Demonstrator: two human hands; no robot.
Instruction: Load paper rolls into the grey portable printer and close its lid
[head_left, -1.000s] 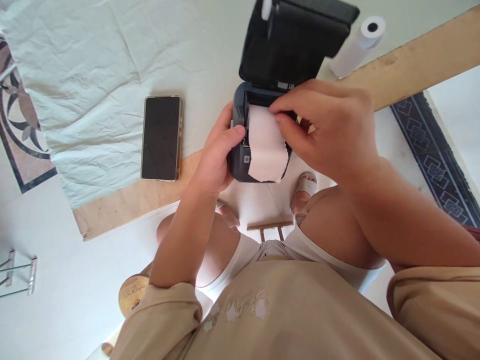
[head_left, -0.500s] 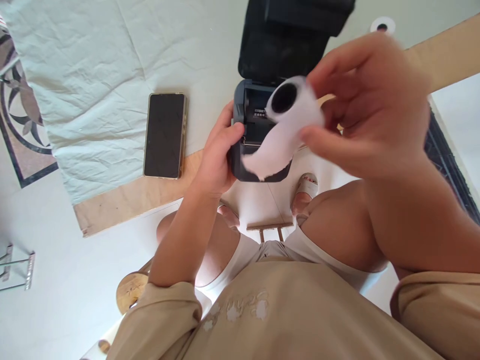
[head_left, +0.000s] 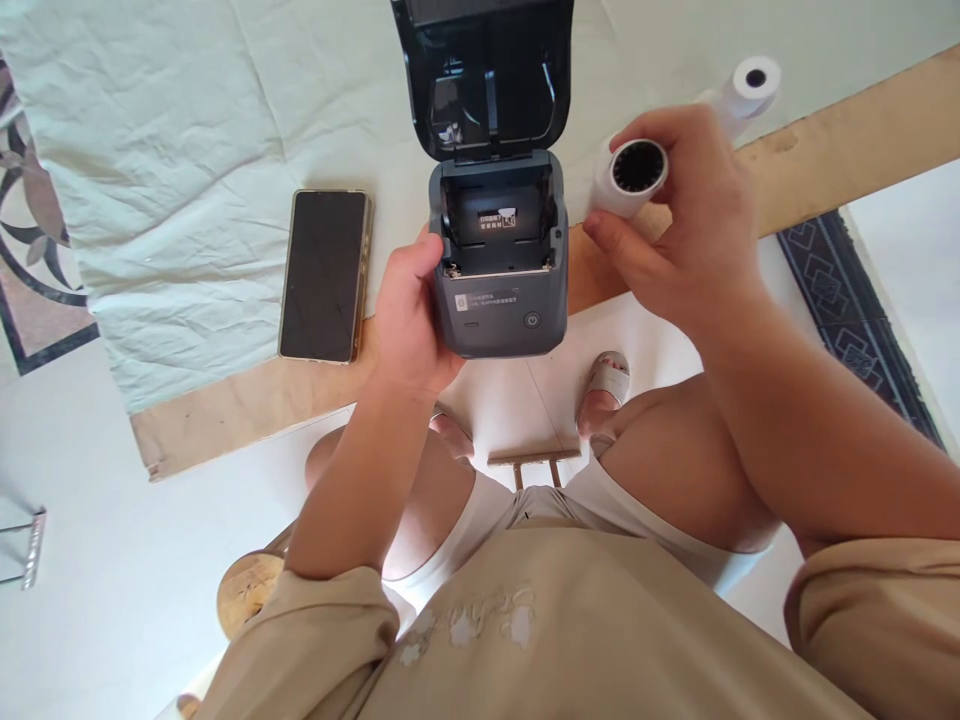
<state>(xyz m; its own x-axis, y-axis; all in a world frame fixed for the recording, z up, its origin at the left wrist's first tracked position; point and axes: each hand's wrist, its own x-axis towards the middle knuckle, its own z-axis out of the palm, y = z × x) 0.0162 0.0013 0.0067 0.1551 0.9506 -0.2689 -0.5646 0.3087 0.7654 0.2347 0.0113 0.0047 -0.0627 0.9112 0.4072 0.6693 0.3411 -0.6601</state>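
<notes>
A dark grey label printer (head_left: 499,325) with its black lid (head_left: 491,85) swung up is held at its left side by my left hand (head_left: 412,315). The paper bay inside has no roll in it, and a small printed label shows at its back. To the right of the printer, my right hand (head_left: 686,205) grips a white paper roll (head_left: 611,195) between thumb and fingers, its dark core facing up. The roll is apart from the printer. Just beyond my right hand stands another white paper roll (head_left: 750,90), partly hidden by the fingers.
A smartphone (head_left: 324,275) with a dark screen lies left of the printer on the pale green cloth (head_left: 187,220). The table's wooden edge (head_left: 232,405) runs along the near side. Below are my legs, a wooden stool (head_left: 251,590) and a patterned dark mat (head_left: 855,330).
My right hand has moved the paper roll from over the open bay away to the printer's right. The printer has shifted left and turned more upright, showing its front and empty bay.
</notes>
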